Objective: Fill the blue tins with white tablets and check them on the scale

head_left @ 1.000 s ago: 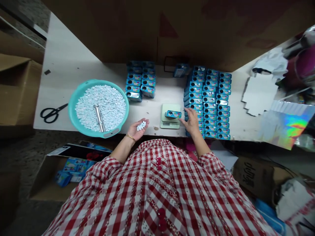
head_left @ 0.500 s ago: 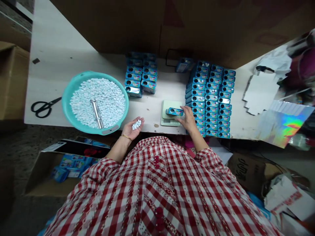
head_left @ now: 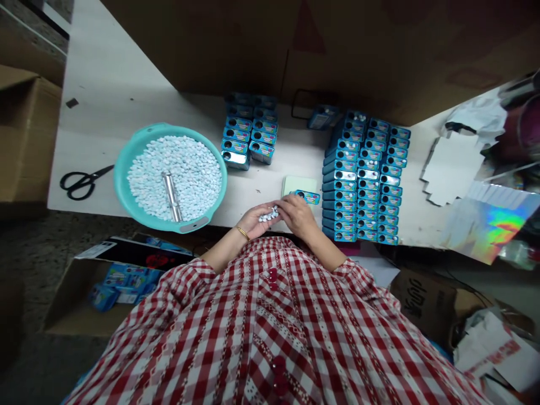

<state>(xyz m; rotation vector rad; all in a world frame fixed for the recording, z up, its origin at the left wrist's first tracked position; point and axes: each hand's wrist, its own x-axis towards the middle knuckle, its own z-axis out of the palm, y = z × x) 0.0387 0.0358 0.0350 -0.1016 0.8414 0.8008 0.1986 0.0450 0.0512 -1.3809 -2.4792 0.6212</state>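
Note:
My left hand (head_left: 255, 219) is palm up and cupped, holding a small heap of white pellets (head_left: 269, 215). Over its fingertips, my right hand (head_left: 298, 215) reaches into the heap with its fingers drawn together; whatever lies between those fingertips is hidden. Just behind the right hand, a blue tin (head_left: 307, 197) with a dark round hole in its top rests on a pale green kitchen scale (head_left: 298, 183). The hand hides the scale's front part.
A turquoise basin (head_left: 120, 179) of white pellets, with a metal tube (head_left: 171, 197) lying in them, stands left beside scissors (head_left: 84, 183). Blue tins form a small group (head_left: 248, 135) at centre and long rows (head_left: 363, 180) at right. A large cardboard box (head_left: 236, 50) overhangs the back.
My right hand has let go of the tin on the scale and moved left to the pellets. My left hand has come right with the pellets, so the two hands now meet.

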